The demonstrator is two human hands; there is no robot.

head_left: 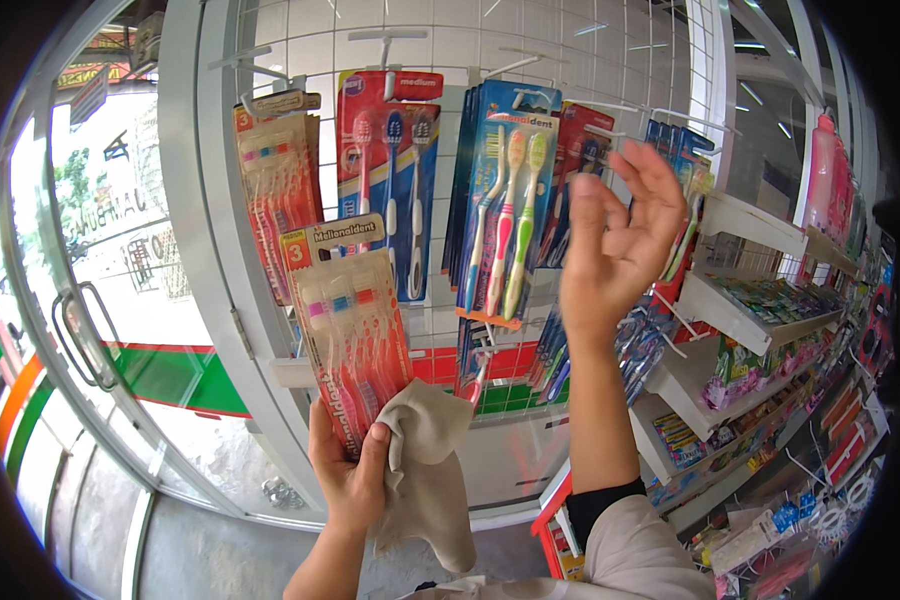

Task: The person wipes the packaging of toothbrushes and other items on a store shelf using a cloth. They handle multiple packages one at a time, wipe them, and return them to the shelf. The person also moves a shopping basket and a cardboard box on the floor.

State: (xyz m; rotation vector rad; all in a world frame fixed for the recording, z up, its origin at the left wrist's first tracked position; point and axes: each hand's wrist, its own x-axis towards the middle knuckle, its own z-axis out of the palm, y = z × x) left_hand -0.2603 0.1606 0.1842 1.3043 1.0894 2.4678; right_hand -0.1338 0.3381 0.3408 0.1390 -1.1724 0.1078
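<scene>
The left hand (348, 478) holds a pack (355, 325) of brushes near its lower end, thumb on the front, the other fingers mostly hidden behind. The pack leans a little to the left, in front of the hanging red pack (390, 170) and the clear packs (278, 185). A cloth (428, 500) hangs beside the thumb, covering the pack's lower right corner; how the hand grips it cannot be seen. The right hand (625, 235) is raised, thumb apart and fingers loosely curled around nothing, near the blue pack (510, 200); whether it touches anything behind it is hard to tell.

The likeliest trouble is a slip: with the pack held only low down, its top could tip, and sharing that hand with the cloth could loosen the hold and drop either onto the floor (215, 550). The loose cloth could also snag on a hook (510, 66) if lifted close. The right hand, among crowded packs, could knock one off with a careless sweep
</scene>
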